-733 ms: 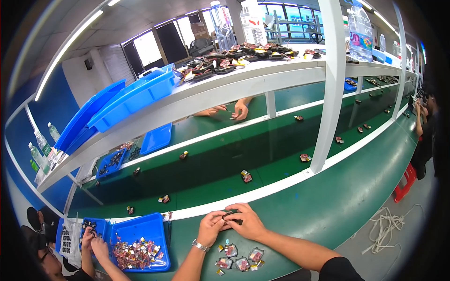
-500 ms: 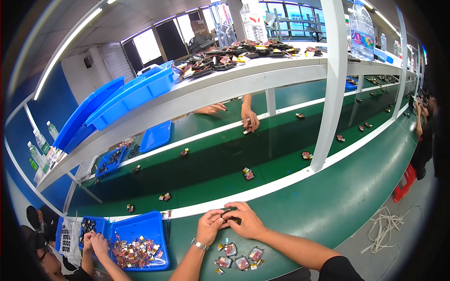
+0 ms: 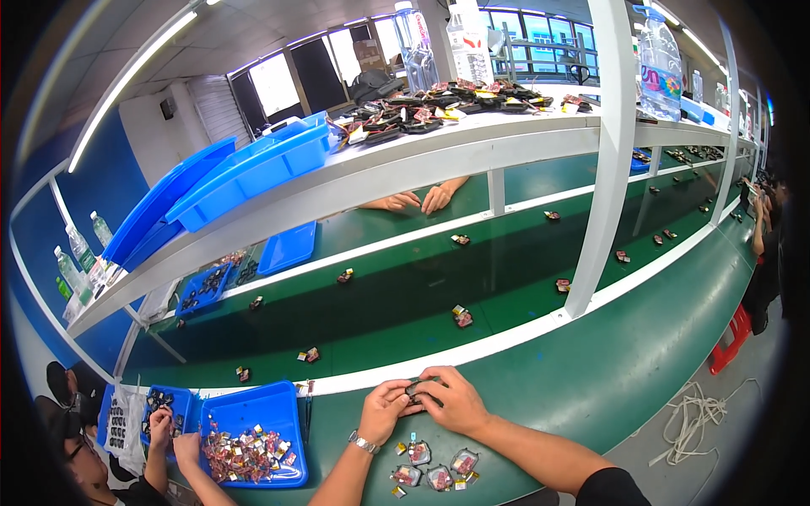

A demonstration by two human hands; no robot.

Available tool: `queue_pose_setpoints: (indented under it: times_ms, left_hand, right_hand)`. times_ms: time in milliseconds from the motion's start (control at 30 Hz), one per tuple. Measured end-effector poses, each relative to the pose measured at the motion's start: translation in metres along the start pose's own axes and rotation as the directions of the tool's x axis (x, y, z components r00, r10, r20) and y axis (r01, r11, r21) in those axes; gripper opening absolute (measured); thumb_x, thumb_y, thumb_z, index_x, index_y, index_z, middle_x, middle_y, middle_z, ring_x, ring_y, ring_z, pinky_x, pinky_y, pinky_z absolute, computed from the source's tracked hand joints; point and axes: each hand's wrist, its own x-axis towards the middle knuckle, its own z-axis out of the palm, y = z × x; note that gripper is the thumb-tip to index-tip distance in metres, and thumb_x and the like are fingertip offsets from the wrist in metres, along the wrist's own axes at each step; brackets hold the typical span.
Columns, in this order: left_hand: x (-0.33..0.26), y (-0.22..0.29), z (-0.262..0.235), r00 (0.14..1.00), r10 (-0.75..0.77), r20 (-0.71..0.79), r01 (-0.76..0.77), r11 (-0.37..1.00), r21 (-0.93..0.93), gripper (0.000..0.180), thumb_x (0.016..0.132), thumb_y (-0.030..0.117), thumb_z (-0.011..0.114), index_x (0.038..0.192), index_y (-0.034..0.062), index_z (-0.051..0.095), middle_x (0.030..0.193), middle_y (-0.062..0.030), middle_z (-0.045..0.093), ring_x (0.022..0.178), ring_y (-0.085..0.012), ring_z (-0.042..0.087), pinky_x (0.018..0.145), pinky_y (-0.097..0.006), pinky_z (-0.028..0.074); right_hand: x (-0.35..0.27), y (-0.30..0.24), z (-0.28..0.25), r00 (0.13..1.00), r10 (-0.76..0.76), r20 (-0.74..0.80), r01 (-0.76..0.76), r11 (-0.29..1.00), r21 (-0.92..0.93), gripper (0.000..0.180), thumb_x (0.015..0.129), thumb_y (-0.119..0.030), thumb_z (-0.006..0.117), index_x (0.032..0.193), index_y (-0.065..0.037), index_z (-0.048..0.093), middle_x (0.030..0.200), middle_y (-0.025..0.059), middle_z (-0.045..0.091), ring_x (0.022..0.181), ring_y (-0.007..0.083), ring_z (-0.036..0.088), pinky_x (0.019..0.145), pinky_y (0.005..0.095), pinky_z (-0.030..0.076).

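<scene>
The left hand [image 3: 381, 411] and right hand [image 3: 458, 400] together pinch a small dark part [image 3: 413, 390] above the bench [image 3: 540, 371]. Loose pieces [image 3: 439, 478] lie between the forearms; a blue tray [image 3: 253, 408] sits leftward. Beyond, a white post [image 3: 617, 126] and shelf [image 3: 380, 165] partly block the belt [image 3: 405, 312].

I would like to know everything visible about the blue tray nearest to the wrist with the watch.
The blue tray is roughly rectangular, open-topped and plastic-looking, with raised walls. It rests upright on the green tabletop, left of the person's left hand. A loose heap of small parts, reddish, white and yellow, covers much of its floor, mainly toward the near end; plain blue shows at the far end. A co-worker's hand is close to its left wall; whether they touch cannot be told.
</scene>
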Motion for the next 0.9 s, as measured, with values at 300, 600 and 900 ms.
queue_pose_setpoints:
  times_ms: [300,600,900]
  left_hand:
    - [0.001,0.002,0.002,1.000,-0.027,0.003,0.026,1.000,0.007,0.028,0.094,-0.004,0.050,0.122,-0.0055,0.050,0.115,-0.0174,0.062,0.103,-0.0228,0.064,0.088,-0.037,0.058]
    - [0.001,0.003,0.002,0.998,-0.060,-0.020,0.061,0.997,0.049,0.027,0.095,-0.003,0.050,0.121,-0.0075,0.050,0.114,-0.0170,0.062,0.101,-0.0221,0.064,0.087,-0.035,0.058]
    - [-0.003,0.005,0.005,0.996,-0.082,-0.021,0.083,0.995,0.053,0.026,0.094,-0.004,0.050,0.120,-0.0078,0.051,0.112,-0.0170,0.063,0.100,-0.0224,0.065,0.085,-0.034,0.059]
  right_hand:
    - [0.000,-0.004,-0.001,0.998,-0.063,0.015,0.065,0.991,-0.121,0.013,0.077,-0.008,0.070,0.089,-0.006,0.067,0.099,0.0052,0.059,0.093,0.0226,0.060,0.071,0.0341,0.055]
    - [0.000,0.002,0.003,0.994,-0.091,0.068,0.102,0.975,-0.198,0.011,0.080,-0.010,0.068,0.089,-0.004,0.065,0.098,0.0050,0.059,0.090,0.0222,0.061,0.067,0.0339,0.055]
    - [-0.005,0.002,0.007,0.993,-0.111,0.026,0.114,0.973,-0.199,0.016,0.075,-0.009,0.073,0.090,-0.007,0.068,0.096,0.0047,0.061,0.083,0.0221,0.062,0.067,0.0321,0.054]
